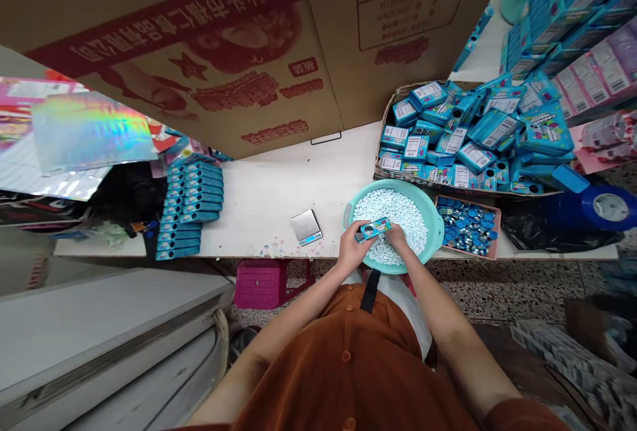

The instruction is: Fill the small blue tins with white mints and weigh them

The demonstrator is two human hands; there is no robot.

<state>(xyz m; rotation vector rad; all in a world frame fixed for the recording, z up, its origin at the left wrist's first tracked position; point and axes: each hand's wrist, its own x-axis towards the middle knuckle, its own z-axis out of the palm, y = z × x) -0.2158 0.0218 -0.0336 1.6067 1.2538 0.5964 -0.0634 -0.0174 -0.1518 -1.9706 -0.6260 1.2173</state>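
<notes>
My left hand is closed around a small blue candy box with a round hole in its top face, tilted over a turquoise basin. Many small pale blue candies fill the basin. Close to the box's right end, my right hand is low over the candies with its fingers bunched. Its fingertips are partly hidden, and whatever they hold does not show. A tray of blue and silver round lids stands just right of the basin.
Left of the basin lies a small digital scale. Stacked blue boxes stand farther left. A shallow carton of loose blue boxes is behind the basin. A large cardboard carton rises at the back. A pink stool is below the table.
</notes>
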